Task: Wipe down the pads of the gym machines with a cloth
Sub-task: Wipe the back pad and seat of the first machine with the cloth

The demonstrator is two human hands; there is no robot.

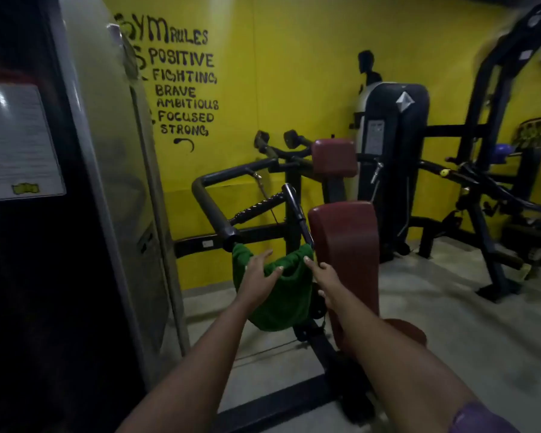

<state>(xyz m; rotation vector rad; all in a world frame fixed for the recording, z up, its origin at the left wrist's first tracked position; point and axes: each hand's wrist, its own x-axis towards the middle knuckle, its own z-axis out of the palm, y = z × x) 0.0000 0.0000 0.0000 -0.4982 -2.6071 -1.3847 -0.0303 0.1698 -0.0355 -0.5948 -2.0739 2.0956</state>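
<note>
Yellow wall (294, 73); pale floor (450, 307); green cloth (281, 301) beside maroon pad (347, 245).

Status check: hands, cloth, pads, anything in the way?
Both hands on green cloth draped over handles. Red pad beside right hand, not yet touched. Nothing blocking.

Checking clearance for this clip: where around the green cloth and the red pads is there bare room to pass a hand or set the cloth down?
Bare floor lies right of the near red pad, up to the black frame. It is crowded between the grey column and that pad: handlebars, green cloth, left hand and right hand.
</note>
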